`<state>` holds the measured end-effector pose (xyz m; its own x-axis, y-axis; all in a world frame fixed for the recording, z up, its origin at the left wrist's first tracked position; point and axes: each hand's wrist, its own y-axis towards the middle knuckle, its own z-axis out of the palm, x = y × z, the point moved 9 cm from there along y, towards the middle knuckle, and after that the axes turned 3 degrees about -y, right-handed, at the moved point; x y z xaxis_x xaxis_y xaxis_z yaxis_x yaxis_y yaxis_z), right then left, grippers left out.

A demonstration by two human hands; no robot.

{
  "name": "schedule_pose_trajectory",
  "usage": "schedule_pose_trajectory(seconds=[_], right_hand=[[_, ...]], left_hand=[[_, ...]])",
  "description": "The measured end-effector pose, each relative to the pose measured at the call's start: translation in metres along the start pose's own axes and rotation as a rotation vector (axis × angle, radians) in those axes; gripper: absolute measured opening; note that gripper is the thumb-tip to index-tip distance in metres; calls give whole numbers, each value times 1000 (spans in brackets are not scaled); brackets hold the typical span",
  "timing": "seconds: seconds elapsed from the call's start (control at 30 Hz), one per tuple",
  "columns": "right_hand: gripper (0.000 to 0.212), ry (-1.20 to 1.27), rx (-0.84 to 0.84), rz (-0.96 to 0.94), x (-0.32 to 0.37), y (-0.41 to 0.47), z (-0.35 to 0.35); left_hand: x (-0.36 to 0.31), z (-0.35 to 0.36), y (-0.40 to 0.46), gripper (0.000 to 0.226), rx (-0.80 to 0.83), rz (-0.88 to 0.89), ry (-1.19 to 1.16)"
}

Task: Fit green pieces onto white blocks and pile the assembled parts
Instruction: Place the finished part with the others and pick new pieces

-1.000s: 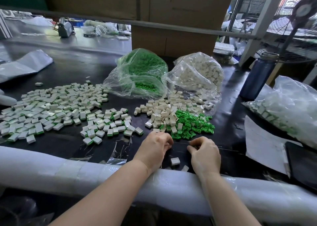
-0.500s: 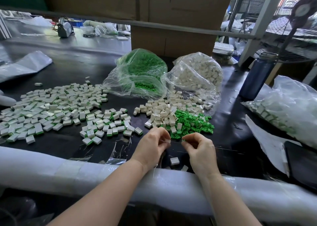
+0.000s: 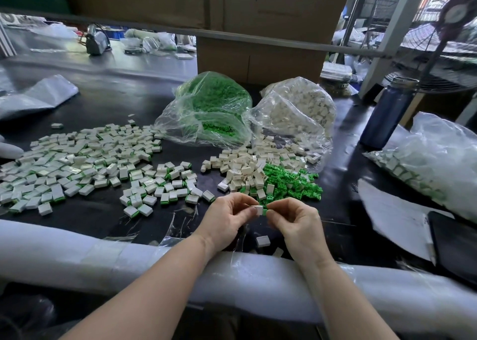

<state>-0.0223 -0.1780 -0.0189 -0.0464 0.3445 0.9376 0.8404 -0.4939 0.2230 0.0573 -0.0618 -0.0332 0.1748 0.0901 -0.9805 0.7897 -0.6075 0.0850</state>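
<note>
Right then, a white block (image 3: 259,209) sat pinched between the two hands just above the near edge of the black table (image 3: 98,213), with a green piece (image 3: 268,212) showing at its right side. The left hand (image 3: 227,223) pinched the block with thumb and fingertips, and the right hand (image 3: 296,226) pinched the green piece against it; whether the piece was fully seated could not be told, since the fingers hid the joint. The likeliest trouble, as I judged it, was a crooked fit: the piece was small and mostly hidden in the grip, so a tilted push could jam it or send it springing out of the fingers. A dropped part could fall among the crinkled plastic film (image 3: 180,226) under the hands or roll over the padded table edge (image 3: 129,259). One loose white block (image 3: 263,241) lay just below the hands and might be knocked off by a wrist. Farther out lay the supply heap of white blocks (image 3: 245,169) touching the heap of green pieces (image 3: 291,182), so a careless reach could mix them further. The assembled parts (image 3: 77,164) spread to the left, well apart from the hands, and a tossed part could scatter that loose pile.
</note>
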Motion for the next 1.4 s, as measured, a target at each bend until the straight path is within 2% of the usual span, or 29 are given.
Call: schedule_pose_trajectory(seconds=[1.2,1.4], right_hand=[[22,-36,109,44,-4,-1,9],[18,13,64,50,-5,2,5]], left_hand=[[-3,11,-5,9,79,18,148],[-4,8,-4,12,36,33,139]])
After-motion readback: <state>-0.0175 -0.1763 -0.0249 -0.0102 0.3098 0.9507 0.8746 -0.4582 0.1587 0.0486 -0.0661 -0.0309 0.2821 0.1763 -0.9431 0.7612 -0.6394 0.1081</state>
